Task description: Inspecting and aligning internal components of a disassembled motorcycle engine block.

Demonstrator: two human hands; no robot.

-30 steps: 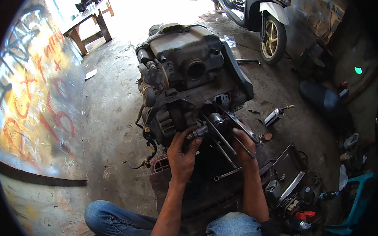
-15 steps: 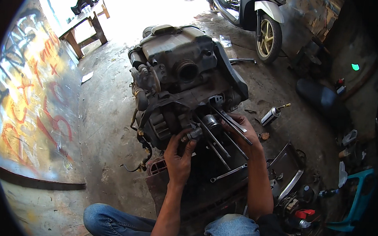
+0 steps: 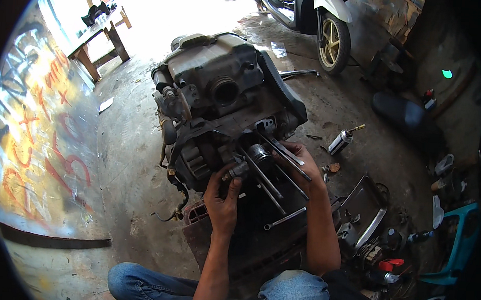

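Before me an engine (image 3: 212,68) rests on the floor, its bare piston (image 3: 261,155) pointing toward me between several long metal studs (image 3: 271,182). My left hand (image 3: 222,203) is closed around a small grey cylindrical metal part (image 3: 236,171), left of the piston. Whether that part is fixed to the engine I cannot tell. On the piston's right, my right hand (image 3: 308,166) reaches in behind the studs with its fingers curled. Its fingertips are at the piston's side, partly hidden, and what they grip is unclear. A ring spanner (image 3: 284,219) lies below the studs.
A spray can (image 3: 340,141) stands to the right of the engine. Nearer are a metal tray (image 3: 374,225), scattered parts and a teal stool (image 3: 456,242). A motorcycle wheel (image 3: 333,44) is at the back. A painted wall (image 3: 53,142) borders the left.
The whole view has shifted slightly, so the engine and floor objects appear a little further left and up. Both hands keep nearly the same grip and place at the engine.
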